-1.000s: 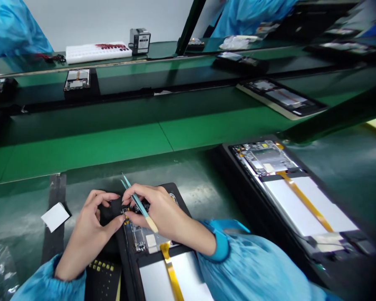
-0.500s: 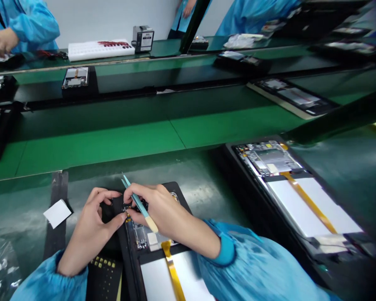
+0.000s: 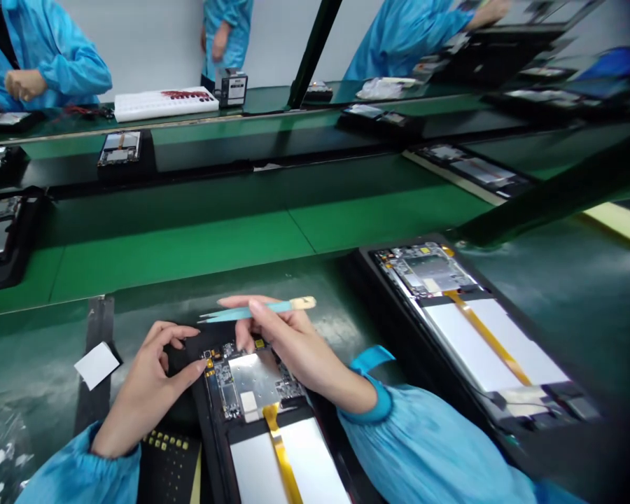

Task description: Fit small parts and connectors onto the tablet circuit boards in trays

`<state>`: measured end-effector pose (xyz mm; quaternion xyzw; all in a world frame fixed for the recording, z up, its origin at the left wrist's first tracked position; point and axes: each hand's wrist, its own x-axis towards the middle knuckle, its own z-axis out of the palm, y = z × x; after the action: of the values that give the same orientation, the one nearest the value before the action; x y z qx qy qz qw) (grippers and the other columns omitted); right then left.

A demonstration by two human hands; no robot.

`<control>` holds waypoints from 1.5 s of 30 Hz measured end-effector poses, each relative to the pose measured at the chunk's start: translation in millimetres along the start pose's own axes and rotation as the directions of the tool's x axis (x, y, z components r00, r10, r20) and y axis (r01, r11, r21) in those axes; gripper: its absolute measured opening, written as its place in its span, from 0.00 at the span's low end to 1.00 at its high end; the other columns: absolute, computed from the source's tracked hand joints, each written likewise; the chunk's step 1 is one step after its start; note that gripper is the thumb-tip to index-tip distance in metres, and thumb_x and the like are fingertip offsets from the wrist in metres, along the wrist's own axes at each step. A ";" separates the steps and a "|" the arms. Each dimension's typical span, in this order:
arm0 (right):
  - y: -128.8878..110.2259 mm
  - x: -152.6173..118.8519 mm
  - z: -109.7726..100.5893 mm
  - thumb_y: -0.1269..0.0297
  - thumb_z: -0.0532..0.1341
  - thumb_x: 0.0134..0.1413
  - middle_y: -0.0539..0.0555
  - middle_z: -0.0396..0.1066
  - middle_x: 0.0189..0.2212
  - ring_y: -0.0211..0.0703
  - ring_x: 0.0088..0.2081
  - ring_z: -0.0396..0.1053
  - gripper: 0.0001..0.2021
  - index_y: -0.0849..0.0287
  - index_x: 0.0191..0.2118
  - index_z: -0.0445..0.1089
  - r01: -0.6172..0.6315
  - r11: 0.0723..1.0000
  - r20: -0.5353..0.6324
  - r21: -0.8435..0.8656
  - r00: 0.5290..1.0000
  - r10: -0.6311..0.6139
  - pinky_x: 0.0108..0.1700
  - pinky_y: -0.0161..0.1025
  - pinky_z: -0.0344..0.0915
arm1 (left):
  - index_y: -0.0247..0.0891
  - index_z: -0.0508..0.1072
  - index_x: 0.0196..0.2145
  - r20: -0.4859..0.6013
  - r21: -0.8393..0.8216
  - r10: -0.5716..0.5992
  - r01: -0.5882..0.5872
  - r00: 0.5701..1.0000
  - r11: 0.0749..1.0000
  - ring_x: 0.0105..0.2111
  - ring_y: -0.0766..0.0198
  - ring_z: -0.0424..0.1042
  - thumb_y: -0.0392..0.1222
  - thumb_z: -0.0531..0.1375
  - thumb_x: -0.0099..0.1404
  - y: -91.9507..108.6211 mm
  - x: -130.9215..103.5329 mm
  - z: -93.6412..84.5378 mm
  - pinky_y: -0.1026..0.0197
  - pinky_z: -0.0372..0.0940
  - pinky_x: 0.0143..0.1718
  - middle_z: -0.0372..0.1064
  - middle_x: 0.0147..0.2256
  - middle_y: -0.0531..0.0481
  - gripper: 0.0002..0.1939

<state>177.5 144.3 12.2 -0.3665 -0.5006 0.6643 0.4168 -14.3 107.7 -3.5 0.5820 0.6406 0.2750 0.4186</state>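
Observation:
A tablet with its back off [image 3: 315, 465] lies before me in a black tray, showing a circuit board [image 3: 252, 378], a white battery-like panel and an orange ribbon cable [image 3: 282, 455]. My left hand [image 3: 141, 392] is at the tablet's top left corner, thumb tip against its edge by small gold parts, fingers curved and apart. Over the top of the board, my right hand [image 3: 302, 350] grips blue tweezers [image 3: 273, 310] with a cream end. They lie almost level, tips pointing left towards my left fingers. A right fingertip hangs down close to the board.
A second opened tablet [image 3: 493, 336] rests on a black block at the right. A white square [image 3: 97, 365] sits at the left, and a dark sheet with yellow pads [image 3: 168, 455] lies below my left hand. Co-workers in blue sleeves work beyond the green bench [image 3: 215, 262].
My right hand has lifted from the corner and shifted right, uncovering more of the board. The tweezers have turned from steeply slanted to nearly level. My left hand has hardly moved.

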 end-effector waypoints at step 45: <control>19.2 -6.1 3.6 0.62 0.69 0.43 0.42 0.69 0.22 0.34 0.20 0.70 0.19 0.55 0.28 0.55 -0.129 0.989 -0.103 0.077 0.985 0.137 0.24 0.32 0.66 | 0.45 0.72 0.40 0.057 0.022 -0.012 0.011 0.998 1.000 0.35 0.62 0.63 0.49 0.61 0.53 -1.2 -0.3 -2.3 0.62 0.60 0.29 0.63 0.39 0.50 0.16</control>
<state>173.0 134.5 -5.2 -0.4196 -0.4282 0.6870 0.4105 -16.9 107.5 -3.3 0.5905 0.6349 0.2488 0.4317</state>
